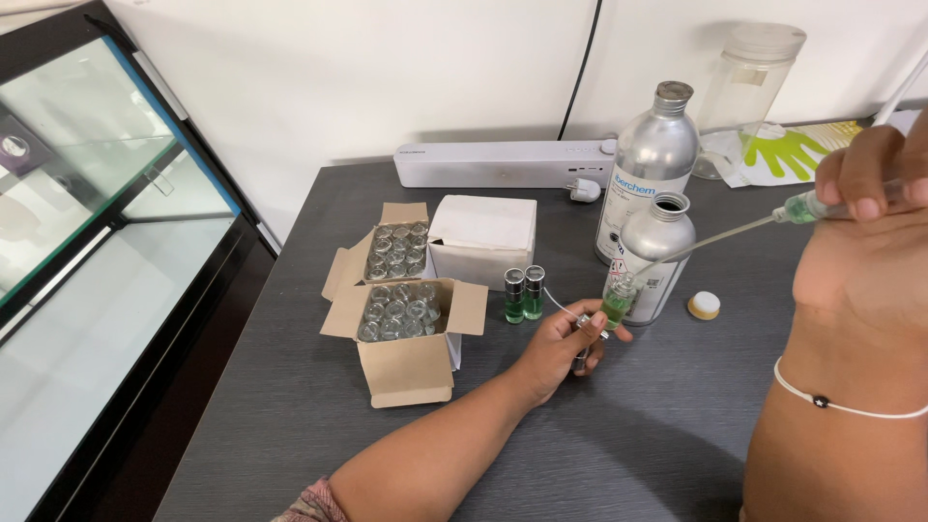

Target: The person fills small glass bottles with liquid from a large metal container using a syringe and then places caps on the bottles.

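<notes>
Left hand [565,340] closed around small glass vial [617,302] with green liquid, held up off dark table [619,435]. Right hand [865,184] pinching syringe [807,206], long needle [710,239] slanting down into vial mouth. Just left of left hand: two capped green vials [523,294]. Further left: open cardboard boxes [401,309] of empty vials. Behind left hand: two aluminium bottles [652,203], loose cap [704,305] beside.

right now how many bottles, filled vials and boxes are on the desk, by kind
metal bottles: 2
capped green vials standing: 2
green vial in left hand: 1
open boxes of empty vials: 2
closed white box: 1
total: 8
</notes>
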